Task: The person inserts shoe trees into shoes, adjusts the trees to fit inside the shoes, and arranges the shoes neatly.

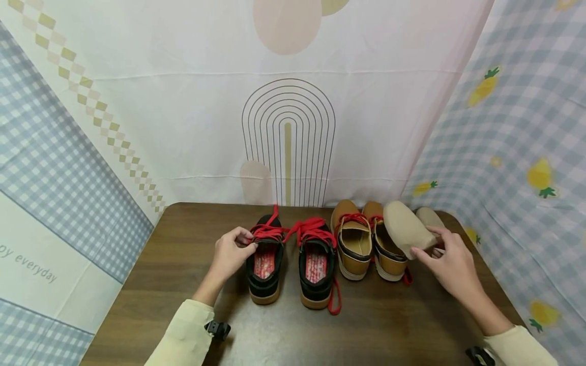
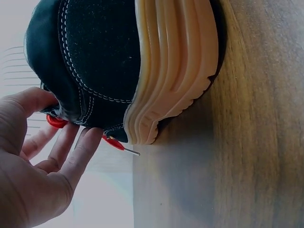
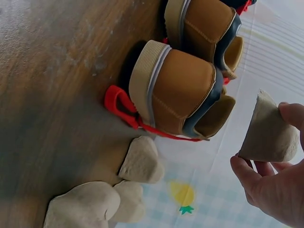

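In the head view, the left arm slants in from the lower left, its hand point(image 1: 232, 253) pinching a black shoe point(image 1: 264, 262) on the table point(image 1: 284, 335) near the red laces point(image 1: 267, 232); the right arm reaches from the lower right, hand point(image 1: 453, 262) pinching a beige slipper point(image 1: 406, 229) beside the brown shoes point(image 1: 389, 267). In the left wrist view, thumb and bent fingers point(image 2: 88, 152) meet the shoe's edge. In the right wrist view, the slipper sits between thumb and fingers, off the table
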Demonstrator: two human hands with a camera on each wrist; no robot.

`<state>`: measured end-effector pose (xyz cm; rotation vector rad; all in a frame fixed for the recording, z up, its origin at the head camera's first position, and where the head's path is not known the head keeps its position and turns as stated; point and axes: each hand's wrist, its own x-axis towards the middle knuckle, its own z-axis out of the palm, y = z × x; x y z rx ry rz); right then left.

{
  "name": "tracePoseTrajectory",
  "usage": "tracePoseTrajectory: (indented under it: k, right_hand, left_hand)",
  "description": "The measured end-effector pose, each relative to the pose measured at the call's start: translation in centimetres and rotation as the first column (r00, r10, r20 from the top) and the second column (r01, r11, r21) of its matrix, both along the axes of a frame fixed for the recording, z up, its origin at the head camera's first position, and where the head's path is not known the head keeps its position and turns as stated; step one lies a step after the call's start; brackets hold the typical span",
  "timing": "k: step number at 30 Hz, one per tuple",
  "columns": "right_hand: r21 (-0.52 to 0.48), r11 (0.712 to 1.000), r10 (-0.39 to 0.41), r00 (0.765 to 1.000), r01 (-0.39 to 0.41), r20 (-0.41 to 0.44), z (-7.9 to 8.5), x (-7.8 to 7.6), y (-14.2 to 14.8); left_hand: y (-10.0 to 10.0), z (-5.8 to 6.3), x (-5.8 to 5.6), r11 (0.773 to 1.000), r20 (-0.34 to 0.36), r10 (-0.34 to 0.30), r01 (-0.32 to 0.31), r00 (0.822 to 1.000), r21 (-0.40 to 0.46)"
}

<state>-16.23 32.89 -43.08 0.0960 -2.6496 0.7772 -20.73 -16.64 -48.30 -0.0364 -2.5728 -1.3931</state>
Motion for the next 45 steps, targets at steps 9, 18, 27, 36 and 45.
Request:
tracePoseTrajectory:
  k: [9, 18, 27, 36, 45]
  right_hand:
    - [0.002, 0.997, 0.074, 0.994, -0.074, -0.078, 0.2, -0.2, -1.6]
    - [0.044, 0.988, 0.152, 0.981, -0.147, -0.123, 0.7, -0.6, -3.3]
    - [0.050, 0.973, 0.229, 0.959, -0.224, -0.166, 1.3, -1.0, -4.8]
    - [0.017, 0.954, 0.298, 0.943, -0.298, -0.146, 1.9, -1.0, -5.9]
    - [-0.012, 0.940, 0.338, 0.933, -0.342, -0.121, 2.1, -0.9, -7.2]
  left_hand:
    - [0.1, 0.2, 0.0, 1.000, 0.025, -0.006, 0.006, 1.000, -0.020]
    - [0.0, 0.2, 0.0, 1.000, 0.036, -0.012, 0.013, 0.999, -0.016]
    - [0.0, 0.2, 0.0, 1.000, 0.034, -0.018, 0.018, 0.999, -0.023]
    - [0.0, 0.1, -0.1, 0.999, 0.036, -0.015, 0.016, 0.999, -0.028]
    - [-0.2, 0.3, -0.2, 0.999, 0.033, -0.021, 0.022, 0.999, -0.029]
